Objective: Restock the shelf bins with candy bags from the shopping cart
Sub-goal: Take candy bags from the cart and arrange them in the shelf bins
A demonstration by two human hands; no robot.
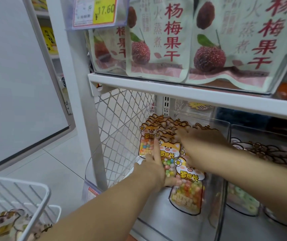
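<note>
Several candy bags (pixel 169 153) with a cartoon dog and coloured sweets stand in a clear shelf bin (pixel 226 136) on the lower shelf. My left hand (pixel 154 168) rests against the front bags, its index finger straight up along one and its thumb under another. My right hand (pixel 200 145), blurred by motion, lies with spread fingers on top of the bags further back. One bag (pixel 187 190) leans forward at the front of the bin. More candy bags (pixel 12 225) lie in the white wire shopping cart (pixel 40 192) at lower left.
A neighbouring clear bin (pixel 264 180) to the right holds similar bags. The shelf above (pixel 174 89) carries tall bags of dried bayberry (pixel 160 40) and a yellow price tag (pixel 104 9). A white mesh side panel (pixel 121 119) closes the shelf's left. Tiled floor lies left.
</note>
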